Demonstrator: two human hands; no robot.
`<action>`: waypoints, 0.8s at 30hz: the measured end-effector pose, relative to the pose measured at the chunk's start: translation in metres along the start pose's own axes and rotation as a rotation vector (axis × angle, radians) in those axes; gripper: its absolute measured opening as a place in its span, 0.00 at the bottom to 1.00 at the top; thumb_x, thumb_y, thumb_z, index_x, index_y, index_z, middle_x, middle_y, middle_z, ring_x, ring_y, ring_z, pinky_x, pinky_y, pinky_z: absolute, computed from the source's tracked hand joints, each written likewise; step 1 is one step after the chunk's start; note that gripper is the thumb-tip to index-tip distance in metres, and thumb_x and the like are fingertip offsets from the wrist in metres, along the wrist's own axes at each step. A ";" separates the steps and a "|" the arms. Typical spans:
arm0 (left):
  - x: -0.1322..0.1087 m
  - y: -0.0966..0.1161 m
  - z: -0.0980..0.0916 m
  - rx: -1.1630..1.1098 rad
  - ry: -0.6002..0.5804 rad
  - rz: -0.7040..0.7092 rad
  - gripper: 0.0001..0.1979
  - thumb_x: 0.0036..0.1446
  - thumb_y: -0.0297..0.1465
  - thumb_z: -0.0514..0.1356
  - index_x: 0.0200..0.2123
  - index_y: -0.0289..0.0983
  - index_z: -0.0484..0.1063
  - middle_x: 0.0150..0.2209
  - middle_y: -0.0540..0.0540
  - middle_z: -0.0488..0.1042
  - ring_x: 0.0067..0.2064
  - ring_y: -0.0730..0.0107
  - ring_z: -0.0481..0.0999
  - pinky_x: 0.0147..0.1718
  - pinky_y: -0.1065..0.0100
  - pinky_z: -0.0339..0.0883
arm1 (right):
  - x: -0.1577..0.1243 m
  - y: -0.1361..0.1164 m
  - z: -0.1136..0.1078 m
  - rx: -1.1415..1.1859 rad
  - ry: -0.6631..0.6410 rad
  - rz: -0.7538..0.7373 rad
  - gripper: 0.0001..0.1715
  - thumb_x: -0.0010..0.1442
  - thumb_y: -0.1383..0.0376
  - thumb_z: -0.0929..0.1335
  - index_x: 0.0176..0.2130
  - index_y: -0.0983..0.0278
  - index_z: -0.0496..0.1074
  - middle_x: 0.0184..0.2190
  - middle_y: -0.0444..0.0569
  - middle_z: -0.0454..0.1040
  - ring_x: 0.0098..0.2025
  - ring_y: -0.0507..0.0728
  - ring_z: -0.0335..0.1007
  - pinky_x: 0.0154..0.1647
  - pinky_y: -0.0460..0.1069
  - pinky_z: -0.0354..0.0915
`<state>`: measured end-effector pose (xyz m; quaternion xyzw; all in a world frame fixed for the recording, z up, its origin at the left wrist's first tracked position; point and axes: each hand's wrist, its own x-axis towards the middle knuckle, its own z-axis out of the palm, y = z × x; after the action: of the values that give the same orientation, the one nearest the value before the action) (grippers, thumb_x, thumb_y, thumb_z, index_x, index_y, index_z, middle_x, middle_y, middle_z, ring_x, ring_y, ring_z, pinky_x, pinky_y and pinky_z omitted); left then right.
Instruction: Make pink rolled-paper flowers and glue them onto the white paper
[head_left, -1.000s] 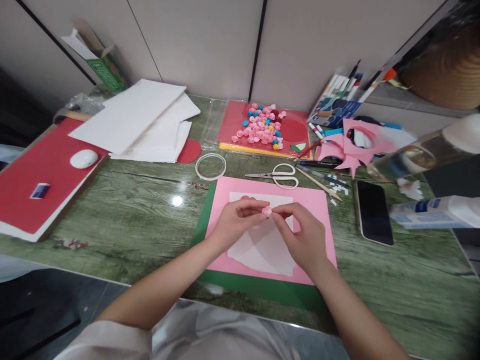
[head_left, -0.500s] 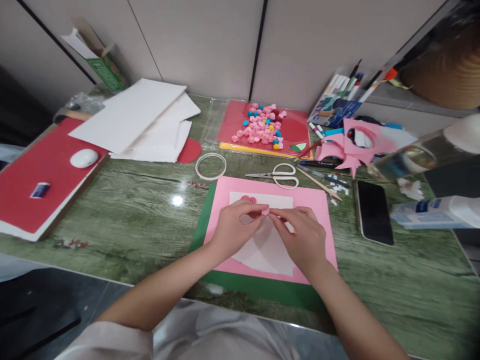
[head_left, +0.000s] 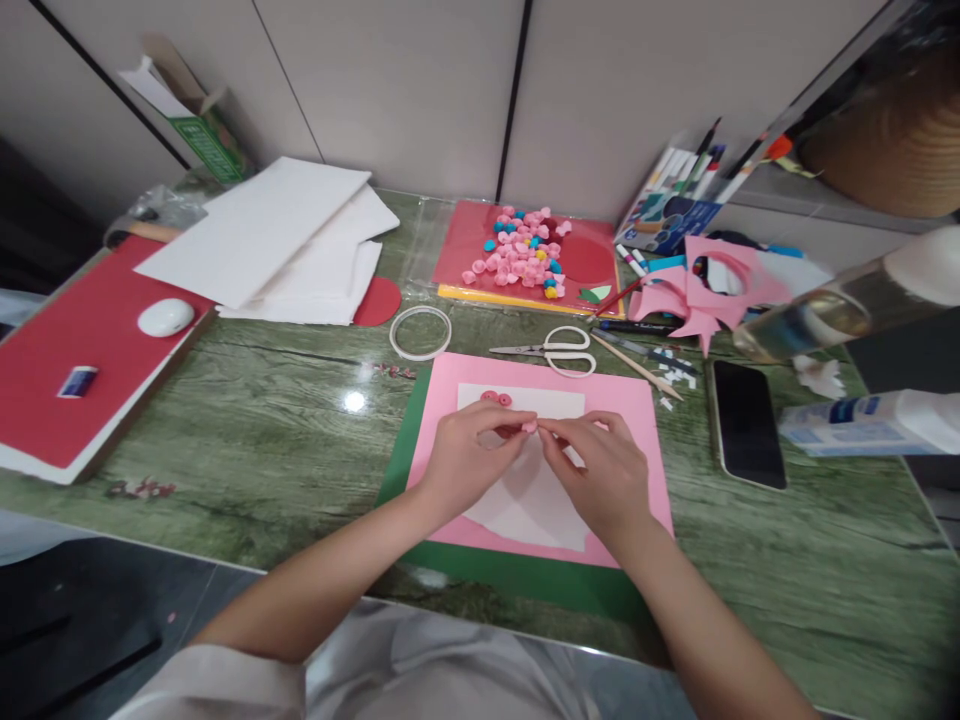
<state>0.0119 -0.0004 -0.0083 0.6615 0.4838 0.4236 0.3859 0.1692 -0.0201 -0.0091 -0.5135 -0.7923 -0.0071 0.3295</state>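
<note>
Between the fingertips of both hands is a small pink paper curl (head_left: pixel 530 427), held above a white sheet (head_left: pixel 525 500). My left hand (head_left: pixel 474 452) pinches it from the left, thumb and forefinger closed. From the other side my right hand (head_left: pixel 600 462) pinches at it too, its fingertips meeting those of the left. Two small red-pink coils (head_left: pixel 496 398) lie near the top edge of the white sheet. Beneath that sheet is pink paper (head_left: pixel 637 410), which rests on a green sheet (head_left: pixel 525 578). My fingers partly hide the curl.
White-handled scissors (head_left: pixel 568 350) and a roll of tape (head_left: pixel 420 333) lie beyond the papers. Farther back, many pink, blue and yellow pieces (head_left: pixel 517 255) sit on a red packet. A phone (head_left: pixel 748 422) and a bottle (head_left: pixel 870 425) are at right, a red board (head_left: pixel 45 330) at left.
My fingers have shifted very slightly around the pink curl. Otherwise the hands and the things on the table look the same, apart from a tiny camera shift.
</note>
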 end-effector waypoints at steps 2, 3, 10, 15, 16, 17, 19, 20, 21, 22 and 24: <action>0.000 0.000 0.000 -0.004 0.006 0.001 0.07 0.49 0.26 0.60 0.33 0.38 0.76 0.32 0.47 0.78 0.37 0.71 0.75 0.40 0.69 0.69 | -0.001 0.000 0.000 0.003 -0.015 0.001 0.06 0.56 0.69 0.66 0.36 0.62 0.71 0.28 0.42 0.77 0.27 0.49 0.70 0.40 0.49 0.60; 0.000 0.001 0.000 -0.001 0.007 0.007 0.08 0.49 0.25 0.60 0.33 0.38 0.76 0.32 0.48 0.78 0.37 0.71 0.75 0.40 0.69 0.69 | -0.001 0.000 0.000 0.002 -0.021 0.001 0.07 0.56 0.69 0.66 0.37 0.61 0.71 0.29 0.42 0.77 0.27 0.49 0.70 0.40 0.49 0.60; -0.001 0.000 -0.002 0.060 0.018 0.080 0.09 0.50 0.25 0.59 0.34 0.40 0.76 0.33 0.49 0.78 0.38 0.71 0.75 0.41 0.68 0.69 | 0.000 0.001 0.000 0.002 -0.003 -0.008 0.06 0.55 0.69 0.67 0.36 0.62 0.71 0.28 0.42 0.77 0.28 0.49 0.70 0.40 0.49 0.61; -0.002 -0.001 -0.002 0.077 0.017 0.091 0.08 0.50 0.25 0.59 0.34 0.39 0.76 0.33 0.49 0.78 0.38 0.71 0.75 0.40 0.70 0.69 | 0.000 0.002 0.000 0.010 0.020 -0.023 0.05 0.55 0.69 0.68 0.35 0.62 0.71 0.27 0.42 0.77 0.27 0.49 0.70 0.39 0.49 0.61; -0.002 -0.001 -0.002 0.072 0.018 0.091 0.08 0.50 0.25 0.59 0.34 0.39 0.76 0.33 0.49 0.78 0.38 0.71 0.75 0.40 0.69 0.69 | 0.000 0.001 0.001 0.011 0.017 -0.023 0.05 0.55 0.70 0.68 0.35 0.62 0.71 0.28 0.42 0.77 0.27 0.49 0.70 0.39 0.49 0.61; -0.001 -0.001 -0.001 0.066 0.018 0.089 0.08 0.50 0.25 0.59 0.33 0.39 0.76 0.33 0.49 0.78 0.38 0.71 0.75 0.40 0.69 0.69 | 0.000 0.001 0.001 0.012 0.011 -0.022 0.06 0.55 0.70 0.68 0.35 0.62 0.71 0.28 0.42 0.77 0.28 0.49 0.70 0.39 0.49 0.61; -0.001 -0.001 -0.001 0.049 0.018 0.079 0.08 0.49 0.25 0.59 0.33 0.40 0.76 0.33 0.49 0.78 0.38 0.71 0.75 0.41 0.68 0.69 | 0.000 0.001 0.001 0.014 0.000 -0.020 0.06 0.55 0.70 0.67 0.36 0.62 0.71 0.28 0.42 0.77 0.28 0.49 0.70 0.40 0.49 0.61; -0.001 -0.001 -0.001 0.040 0.018 0.069 0.08 0.49 0.25 0.60 0.33 0.40 0.76 0.33 0.49 0.78 0.38 0.71 0.75 0.42 0.67 0.69 | 0.000 0.001 0.001 0.014 -0.003 -0.022 0.06 0.55 0.70 0.67 0.36 0.62 0.71 0.28 0.41 0.77 0.28 0.48 0.70 0.40 0.49 0.60; -0.001 -0.001 -0.001 0.028 0.017 0.054 0.08 0.49 0.25 0.60 0.33 0.40 0.76 0.32 0.49 0.78 0.38 0.71 0.75 0.42 0.67 0.69 | 0.000 0.001 0.001 0.014 -0.004 -0.024 0.06 0.55 0.70 0.67 0.36 0.62 0.71 0.28 0.41 0.77 0.27 0.48 0.70 0.40 0.49 0.60; -0.001 -0.001 -0.001 0.014 0.016 0.034 0.08 0.49 0.25 0.60 0.33 0.39 0.76 0.32 0.48 0.78 0.38 0.71 0.75 0.41 0.67 0.69 | 0.000 0.001 0.001 0.014 -0.005 -0.025 0.06 0.55 0.70 0.67 0.36 0.62 0.71 0.28 0.41 0.77 0.27 0.48 0.70 0.40 0.49 0.60; -0.001 -0.001 0.000 -0.022 0.009 -0.015 0.07 0.49 0.26 0.60 0.32 0.39 0.76 0.32 0.48 0.78 0.37 0.70 0.75 0.41 0.67 0.69 | 0.000 0.001 0.002 0.016 -0.002 -0.024 0.06 0.55 0.70 0.67 0.36 0.62 0.70 0.28 0.41 0.77 0.27 0.48 0.70 0.40 0.48 0.60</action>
<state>0.0112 -0.0007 -0.0090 0.6515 0.4857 0.4292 0.3941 0.1691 -0.0191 -0.0108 -0.5012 -0.7987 -0.0043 0.3329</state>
